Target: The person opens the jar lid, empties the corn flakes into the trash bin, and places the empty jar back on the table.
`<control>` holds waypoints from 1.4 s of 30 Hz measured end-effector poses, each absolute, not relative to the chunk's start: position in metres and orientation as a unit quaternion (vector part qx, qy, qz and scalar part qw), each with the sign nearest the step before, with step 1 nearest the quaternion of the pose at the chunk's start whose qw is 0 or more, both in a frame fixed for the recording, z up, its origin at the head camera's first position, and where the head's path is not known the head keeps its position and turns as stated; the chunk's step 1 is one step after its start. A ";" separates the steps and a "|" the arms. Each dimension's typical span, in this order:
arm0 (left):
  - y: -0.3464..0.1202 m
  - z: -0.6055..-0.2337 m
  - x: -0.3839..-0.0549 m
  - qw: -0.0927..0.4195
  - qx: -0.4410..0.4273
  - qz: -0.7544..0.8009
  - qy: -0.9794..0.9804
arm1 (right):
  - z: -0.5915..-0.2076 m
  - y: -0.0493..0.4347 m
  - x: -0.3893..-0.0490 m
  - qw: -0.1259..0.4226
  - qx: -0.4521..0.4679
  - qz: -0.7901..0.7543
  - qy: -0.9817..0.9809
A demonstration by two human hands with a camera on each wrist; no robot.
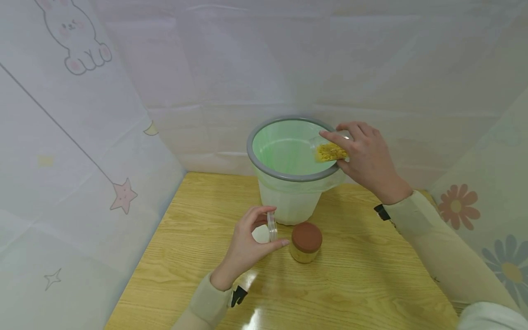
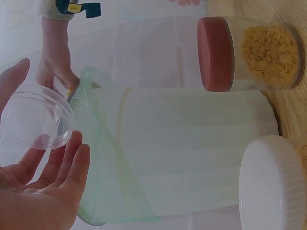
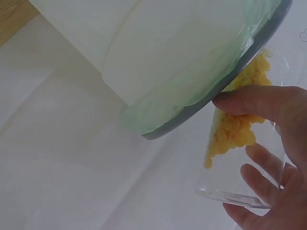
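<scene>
Left of the right grip (image 1: 366, 155), the rim (image 1: 297, 178) of the bin (image 1: 288, 204) circles open space; that grip holds a tilted clear jar (image 1: 330, 152) of yellow flakes (image 3: 235, 132), the left grip (image 1: 242, 243) pinching a clear lid (image 1: 272, 227)

The left grip (image 1: 244, 247) holds a clear lid (image 1: 272, 226), the right grip (image 1: 366, 155) a jar (image 1: 329, 152).
</scene>
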State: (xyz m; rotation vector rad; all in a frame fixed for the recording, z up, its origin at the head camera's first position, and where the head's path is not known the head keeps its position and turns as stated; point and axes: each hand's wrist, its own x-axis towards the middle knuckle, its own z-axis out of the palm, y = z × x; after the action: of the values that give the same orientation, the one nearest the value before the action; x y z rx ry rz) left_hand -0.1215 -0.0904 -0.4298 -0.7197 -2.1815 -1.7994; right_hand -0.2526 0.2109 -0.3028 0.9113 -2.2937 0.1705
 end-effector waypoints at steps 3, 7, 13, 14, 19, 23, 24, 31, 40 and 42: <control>-0.090 -0.430 -0.121 0.110 -0.244 -0.613 -0.743 | -0.303 0.211 -0.252 0.326 0.347 0.067 -0.877; -0.090 -0.430 -0.121 0.108 -0.244 -0.613 -0.744 | -0.302 0.210 -0.252 0.325 0.346 0.066 -0.878; -0.090 -0.429 -0.121 0.106 -0.243 -0.614 -0.744 | -0.302 0.209 -0.252 0.327 0.349 0.056 -0.876; -0.090 -0.429 -0.121 0.106 -0.243 -0.614 -0.744 | -0.302 0.209 -0.252 0.328 0.350 0.054 -0.876; -0.090 -0.430 -0.122 0.106 -0.244 -0.614 -0.743 | -0.302 0.209 -0.252 0.331 0.352 0.056 -0.874; -0.090 -0.430 -0.122 0.107 -0.245 -0.613 -0.743 | -0.303 0.210 -0.253 0.329 0.351 0.058 -0.875; -0.090 -0.430 -0.122 0.107 -0.245 -0.614 -0.743 | -0.303 0.210 -0.253 0.328 0.350 0.058 -0.876; -0.089 -0.431 -0.122 0.108 -0.248 -0.615 -0.741 | -0.303 0.209 -0.253 0.325 0.348 0.059 -0.877; -0.089 -0.433 -0.122 0.106 -0.244 -0.613 -0.744 | -0.303 0.209 -0.252 0.327 0.347 0.060 -0.877; -0.089 -0.432 -0.122 0.106 -0.243 -0.612 -0.745 | -0.303 0.208 -0.252 0.327 0.347 0.059 -0.877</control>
State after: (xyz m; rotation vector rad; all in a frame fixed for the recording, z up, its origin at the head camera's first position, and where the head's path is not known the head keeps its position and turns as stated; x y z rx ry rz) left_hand -0.1218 -0.0891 -0.4322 -0.7168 -2.1948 -1.8039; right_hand -0.2516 0.2085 -0.3026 0.9079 -2.2984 0.1543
